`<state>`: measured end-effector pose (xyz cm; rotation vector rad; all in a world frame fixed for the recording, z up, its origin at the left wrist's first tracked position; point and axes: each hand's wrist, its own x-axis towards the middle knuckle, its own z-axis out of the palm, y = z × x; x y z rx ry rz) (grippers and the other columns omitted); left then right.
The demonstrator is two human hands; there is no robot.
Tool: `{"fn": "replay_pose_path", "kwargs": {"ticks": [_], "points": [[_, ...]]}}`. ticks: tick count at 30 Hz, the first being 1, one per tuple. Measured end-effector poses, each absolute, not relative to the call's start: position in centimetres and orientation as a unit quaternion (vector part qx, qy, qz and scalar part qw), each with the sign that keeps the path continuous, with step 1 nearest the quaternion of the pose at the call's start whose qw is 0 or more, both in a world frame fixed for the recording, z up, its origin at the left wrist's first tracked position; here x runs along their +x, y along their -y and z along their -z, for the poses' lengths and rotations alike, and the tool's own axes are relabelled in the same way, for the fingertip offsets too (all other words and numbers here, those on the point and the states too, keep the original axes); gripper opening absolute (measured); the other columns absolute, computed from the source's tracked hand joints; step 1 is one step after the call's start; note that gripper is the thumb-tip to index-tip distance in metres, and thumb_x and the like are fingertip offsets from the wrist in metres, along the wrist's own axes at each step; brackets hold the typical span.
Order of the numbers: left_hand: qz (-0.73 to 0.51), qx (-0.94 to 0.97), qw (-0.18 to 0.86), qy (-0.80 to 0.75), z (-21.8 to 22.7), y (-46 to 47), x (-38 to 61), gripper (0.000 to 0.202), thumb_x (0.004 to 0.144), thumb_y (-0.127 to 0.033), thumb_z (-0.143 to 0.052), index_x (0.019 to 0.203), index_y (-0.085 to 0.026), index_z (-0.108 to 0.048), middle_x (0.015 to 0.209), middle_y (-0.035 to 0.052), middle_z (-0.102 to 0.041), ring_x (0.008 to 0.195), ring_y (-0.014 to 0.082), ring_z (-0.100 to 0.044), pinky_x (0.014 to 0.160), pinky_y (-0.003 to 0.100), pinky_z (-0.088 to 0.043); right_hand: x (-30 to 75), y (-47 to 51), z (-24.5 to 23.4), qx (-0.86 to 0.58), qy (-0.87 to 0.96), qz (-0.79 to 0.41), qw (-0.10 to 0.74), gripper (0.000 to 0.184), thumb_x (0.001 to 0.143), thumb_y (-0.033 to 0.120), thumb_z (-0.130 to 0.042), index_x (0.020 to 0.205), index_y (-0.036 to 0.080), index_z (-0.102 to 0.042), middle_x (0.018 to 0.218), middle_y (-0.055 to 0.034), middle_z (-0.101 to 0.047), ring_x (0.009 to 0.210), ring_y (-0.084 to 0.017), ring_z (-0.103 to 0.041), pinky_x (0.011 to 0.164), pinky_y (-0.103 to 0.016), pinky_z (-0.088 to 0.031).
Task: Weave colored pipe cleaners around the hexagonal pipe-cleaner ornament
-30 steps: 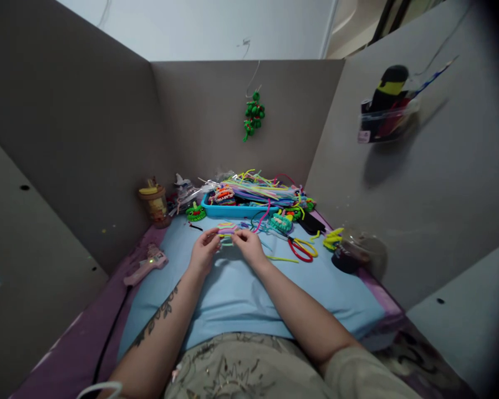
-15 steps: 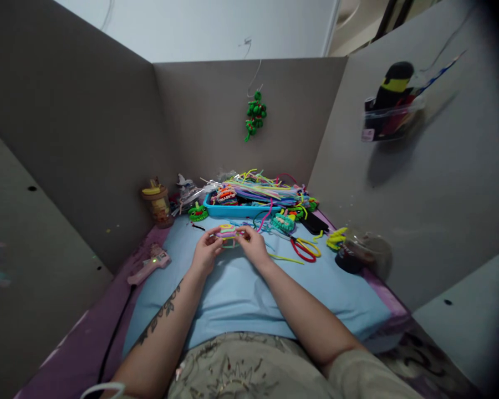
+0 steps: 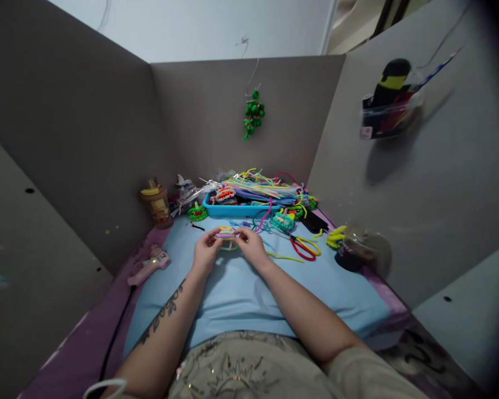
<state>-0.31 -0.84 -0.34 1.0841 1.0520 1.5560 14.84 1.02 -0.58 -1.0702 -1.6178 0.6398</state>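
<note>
Between my hands, above the blue cloth (image 3: 233, 299), is a small pastel craft piece (image 3: 225, 234) made of pipe cleaners, with yellow, pink and lilac bands and a pale green loop beneath. My left hand (image 3: 207, 249) pinches its left side with thumb and fingers. My right hand (image 3: 249, 244) grips the right side in the same way. Fingertips cover both ends of the piece. Beyond it lie loose pipe-cleaner ends and a teal pipe-cleaner piece (image 3: 283, 221).
A blue tray (image 3: 241, 211) heaped with pipe cleaners stands at the back. Scissors with red and yellow handles (image 3: 304, 247) and a black phone-like object (image 3: 315, 223) lie right. At left are a pink glue gun (image 3: 149, 267) and a cup (image 3: 159, 208). Grey panels surround the table.
The craft piece has tilted slightly, so less of its yellow top shows and more of the pale green loop below. Both hands keep their hold. The camera view has shifted a little.
</note>
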Motion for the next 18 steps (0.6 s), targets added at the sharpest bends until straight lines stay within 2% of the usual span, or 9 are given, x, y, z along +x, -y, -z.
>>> {"fn": "replay_pose_path", "kwargs": {"ticks": [4, 11, 18], "points": [[-0.641, 0.438, 0.453, -0.439, 0.60, 0.68, -0.29, 0.055, 0.053, -0.032, -0.079, 0.101, -0.010, -0.065, 0.078, 0.0072, -0.070, 0.070, 0.0162, -0.064, 0.069, 0.027, -0.049, 14.67, -0.84, 0.58, -0.444, 0.690, -0.244, 0.516, 0.013, 0.072, 0.025, -0.056, 0.082, 0.020, -0.064, 0.071, -0.0004, -0.061, 0.063, -0.014, -0.052, 0.061, -0.025, -0.040], [-0.634, 0.436, 0.472, -0.430, 0.51, 0.80, -0.35, 0.064, 0.053, -0.036, -0.081, 0.107, -0.008, -0.064, 0.075, 0.0070, -0.069, 0.068, 0.0169, -0.064, 0.068, 0.029, -0.049, 14.84, -1.32, 1.10, -0.445, 0.687, -0.248, 0.519, 0.007, 0.073, 0.024, -0.054, 0.071, 0.020, -0.059, 0.067, 0.0012, -0.059, 0.064, -0.015, -0.052, 0.062, -0.026, -0.039], [-0.632, 0.449, 0.427, -0.466, 0.73, 0.61, -0.43, 0.060, 0.055, -0.035, -0.078, 0.107, -0.007, -0.065, 0.067, 0.0043, -0.067, 0.058, 0.0122, -0.059, 0.058, 0.023, -0.045, 14.75, -1.20, 1.04, -0.443, 0.700, -0.240, 0.506, 0.007, 0.074, 0.022, -0.054, 0.067, 0.020, -0.057, 0.066, 0.0006, -0.058, 0.064, -0.015, -0.050, 0.061, -0.025, -0.038]]}}
